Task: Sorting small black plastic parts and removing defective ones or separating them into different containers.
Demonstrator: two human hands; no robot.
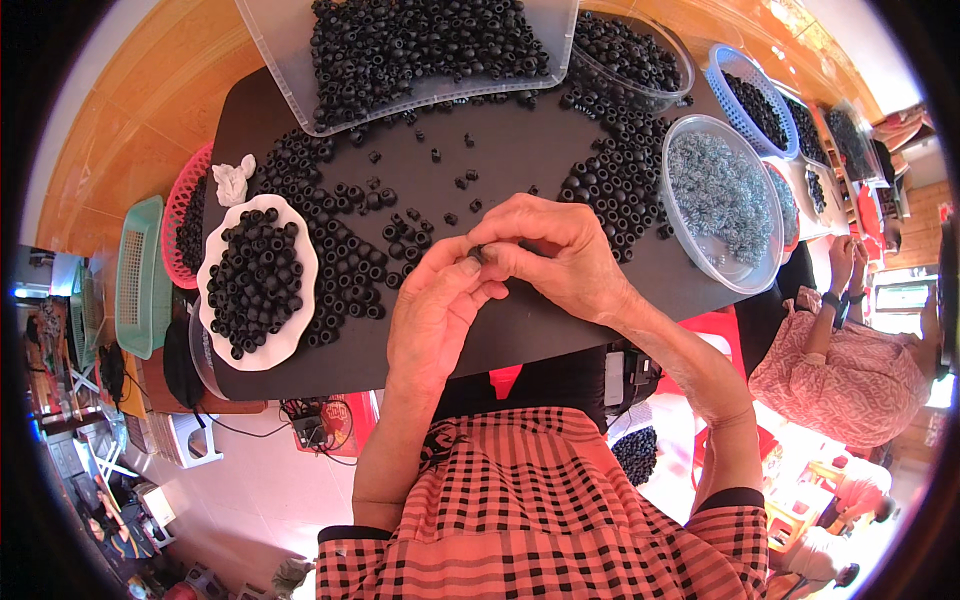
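Close together above the table's near edge, my two hands pinch a small dark plastic piece (477, 255) between their fingertips. My left hand (430, 315) has its thumb and fingers closed on one side of it. From the other side my right hand (565, 255) grips with thumb and forefinger, hiding most of the piece. Many small black hollow plastic pieces (345, 260) lie on the dark table left of my hands, and more (620, 180) spread to the right. A white scalloped plate (305, 310) at the left is heaped with rounded black pieces (255, 280).
A clear bin (285, 75) of black pieces stands at the far side. To the right is a clear tub (715, 275) of small bluish-grey pieces like coil springs, with a blue basket (722, 75) beyond. Pink (180, 215) and green (140, 280) baskets stand left. Another person (835, 370) sits right.
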